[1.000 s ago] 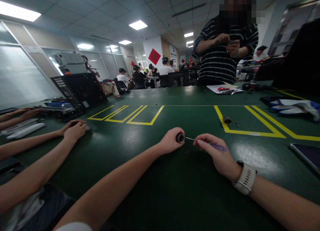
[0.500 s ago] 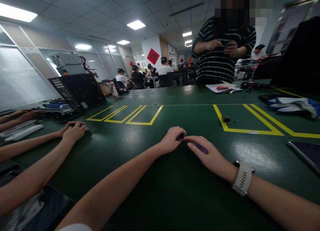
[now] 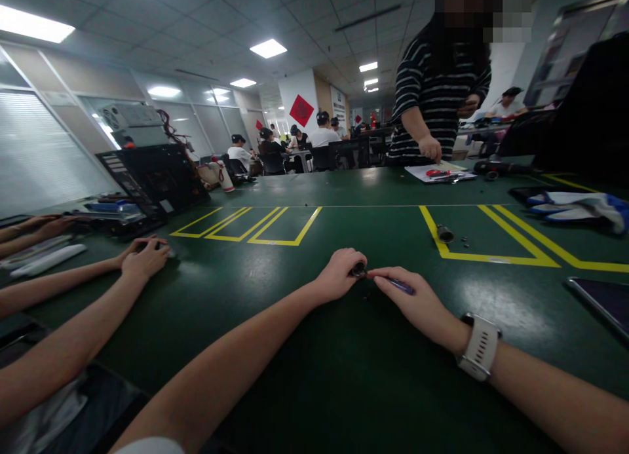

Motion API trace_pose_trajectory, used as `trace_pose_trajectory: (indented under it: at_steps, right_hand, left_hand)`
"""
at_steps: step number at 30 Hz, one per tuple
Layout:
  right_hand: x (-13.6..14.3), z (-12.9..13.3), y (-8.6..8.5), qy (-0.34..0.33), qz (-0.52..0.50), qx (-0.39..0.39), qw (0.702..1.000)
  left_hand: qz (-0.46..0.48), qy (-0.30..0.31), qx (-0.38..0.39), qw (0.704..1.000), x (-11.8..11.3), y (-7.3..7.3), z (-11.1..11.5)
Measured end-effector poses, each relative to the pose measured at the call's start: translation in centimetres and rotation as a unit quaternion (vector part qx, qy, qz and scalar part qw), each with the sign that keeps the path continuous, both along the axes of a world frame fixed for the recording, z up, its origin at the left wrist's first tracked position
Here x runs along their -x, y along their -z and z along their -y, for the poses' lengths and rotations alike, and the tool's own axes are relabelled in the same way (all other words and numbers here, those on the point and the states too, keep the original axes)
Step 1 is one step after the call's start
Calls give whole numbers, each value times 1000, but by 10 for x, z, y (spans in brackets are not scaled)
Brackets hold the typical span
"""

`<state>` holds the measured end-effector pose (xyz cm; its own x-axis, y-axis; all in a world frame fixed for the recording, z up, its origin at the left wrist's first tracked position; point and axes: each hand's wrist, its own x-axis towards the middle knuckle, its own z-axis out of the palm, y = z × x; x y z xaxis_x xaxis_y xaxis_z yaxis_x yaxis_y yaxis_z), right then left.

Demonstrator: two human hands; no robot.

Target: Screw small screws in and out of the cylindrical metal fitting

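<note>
Near the middle of the green table [image 3: 275, 277], my left hand [image 3: 339, 275] is closed around a small dark cylindrical part [image 3: 359, 269], its round opening facing me. A slim tool with a purple handle [image 3: 403, 286] is pinched in my right hand [image 3: 410, 297], its tip end close to the part's rim; whether they touch is too small to tell. Tiny dark pieces [image 3: 366, 297] lie on the table just below my hands. A similar metal cylinder [image 3: 445, 234] rests on the yellow tape at the right, with a few small bits [image 3: 464, 242] beside it.
Another person's hands [image 3: 145, 256] are at the left, by a black computer case [image 3: 154, 179]. Across the table a person in a striped top [image 3: 425, 94] reaches to papers [image 3: 417, 173]. Gloves [image 3: 574, 208] and a dark tablet-like device [image 3: 602, 303] lie at the right.
My right hand and the tool have shifted slightly right, and the cylinder in my left hand has tilted a little. The person opposite has lowered one hand to the papers.
</note>
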<state>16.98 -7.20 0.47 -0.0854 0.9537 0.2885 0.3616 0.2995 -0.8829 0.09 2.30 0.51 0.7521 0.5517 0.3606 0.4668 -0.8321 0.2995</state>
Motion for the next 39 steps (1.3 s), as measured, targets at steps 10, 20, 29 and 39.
trace_pose_trajectory:
  at_steps: [10, 20, 29, 39]
  right_hand:
    - [-5, -2, -7, -29, -262, 131, 956]
    - [-6, -2, -7, -36, -281, 129, 950]
    - [-6, 0, -6, -38, -283, 127, 950]
    - [-4, 1, -7, -36, -262, 132, 955]
  left_hand:
    - [61, 21, 60, 996, 2, -2, 2]
    - [100, 26, 106, 989, 2, -3, 5]
    - [93, 28, 101, 990, 4, 1, 0]
    - [18, 42, 25, 999, 3, -5, 6]
